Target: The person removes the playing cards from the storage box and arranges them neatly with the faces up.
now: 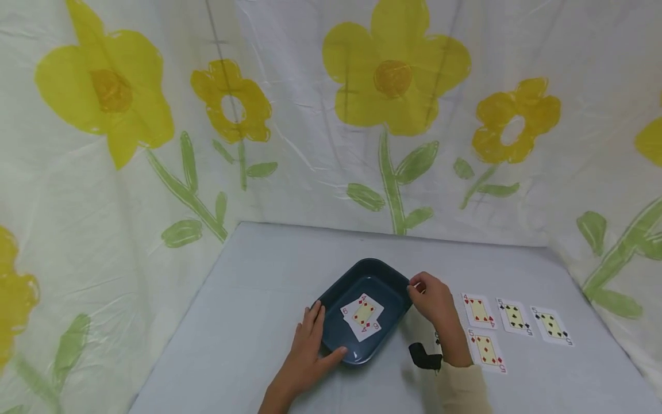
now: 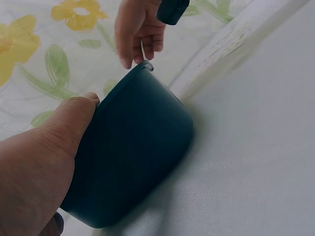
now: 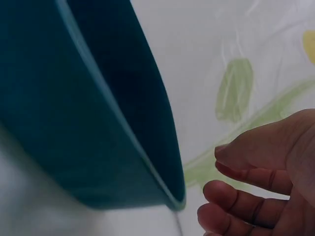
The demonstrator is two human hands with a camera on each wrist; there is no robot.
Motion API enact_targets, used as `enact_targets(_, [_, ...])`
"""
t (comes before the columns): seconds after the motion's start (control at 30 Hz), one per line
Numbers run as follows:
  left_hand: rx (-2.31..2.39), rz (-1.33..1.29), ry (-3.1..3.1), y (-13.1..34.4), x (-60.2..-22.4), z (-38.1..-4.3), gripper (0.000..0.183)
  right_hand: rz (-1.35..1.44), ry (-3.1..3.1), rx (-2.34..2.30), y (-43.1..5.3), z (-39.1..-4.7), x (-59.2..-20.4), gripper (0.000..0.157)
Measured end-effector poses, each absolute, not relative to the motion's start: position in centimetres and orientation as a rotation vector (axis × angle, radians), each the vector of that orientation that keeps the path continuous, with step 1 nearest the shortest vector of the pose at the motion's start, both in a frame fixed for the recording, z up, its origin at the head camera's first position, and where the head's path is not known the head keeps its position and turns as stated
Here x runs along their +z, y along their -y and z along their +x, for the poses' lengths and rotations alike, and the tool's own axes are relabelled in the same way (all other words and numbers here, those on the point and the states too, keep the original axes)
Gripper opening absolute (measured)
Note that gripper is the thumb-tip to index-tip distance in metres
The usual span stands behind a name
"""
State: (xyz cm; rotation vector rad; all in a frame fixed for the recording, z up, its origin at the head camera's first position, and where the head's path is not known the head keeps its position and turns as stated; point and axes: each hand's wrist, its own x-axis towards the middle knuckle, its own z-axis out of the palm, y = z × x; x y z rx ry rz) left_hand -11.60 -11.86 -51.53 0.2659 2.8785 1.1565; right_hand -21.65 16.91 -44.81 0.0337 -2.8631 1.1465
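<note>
My left hand (image 1: 307,351) grips a dark teal rectangular dish (image 1: 331,287) at its left side, thumb over the near rim. In the left wrist view the dish (image 2: 133,147) appears on its outer side, the thumb along its rim. Two overlapping playing cards (image 1: 364,311) lie face up inside the dish, the upper one a four of diamonds. At the far right corner of the dish is my right hand (image 1: 433,296), its thumb and index fingertips close together. The right wrist view shows those fingers (image 3: 229,196) loosely bent beside the rim, with nothing visible between them.
Right of the dish, face-up cards lie in two rows: a four of hearts (image 1: 478,311), two black-suit cards (image 1: 514,317) and a five of diamonds (image 1: 487,351). Another card is mostly hidden by the right forearm. A flowered curtain (image 1: 300,172) hangs behind the pale table (image 1: 233,322).
</note>
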Motion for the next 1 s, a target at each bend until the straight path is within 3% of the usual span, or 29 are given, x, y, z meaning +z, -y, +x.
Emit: enact_targets(1.0, [1.168,0.288,-2.884,11.8,-52.0,-11.7,0.098,0.180,2.942,1.070,-9.9,-24.6,-46.6,0.006])
